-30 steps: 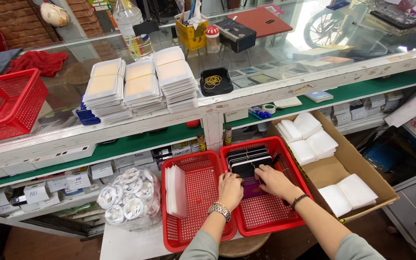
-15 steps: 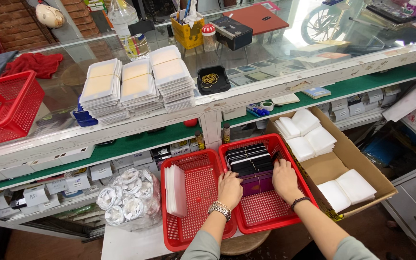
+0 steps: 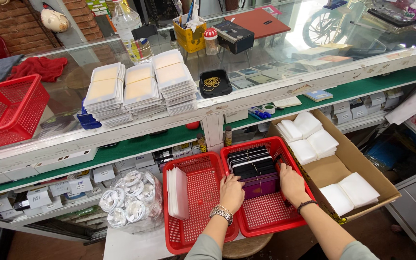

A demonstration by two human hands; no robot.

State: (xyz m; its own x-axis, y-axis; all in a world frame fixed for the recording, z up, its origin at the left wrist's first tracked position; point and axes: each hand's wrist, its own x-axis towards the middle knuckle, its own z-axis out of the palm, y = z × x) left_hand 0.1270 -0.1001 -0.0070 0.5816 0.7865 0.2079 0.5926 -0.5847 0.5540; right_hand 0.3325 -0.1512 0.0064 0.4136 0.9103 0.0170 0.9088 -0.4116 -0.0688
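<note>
Both hands boxed in by the red basket (image 3: pixel 292 224) walls; dark packs (image 3: pixel 253 166) block twelve o'clock; bare mesh floor lies open at six o'clock.

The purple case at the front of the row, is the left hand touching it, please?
Touching: the head view shows the left hand pressed against the purple case.

Three red baskets (image 3: pixel 10 110) sit around the counter, three stacks of white packets (image 3: pixel 138 89) on its glass top, one cardboard box (image 3: pixel 357 159), and two hands (image 3: pixel 231 191).
</note>
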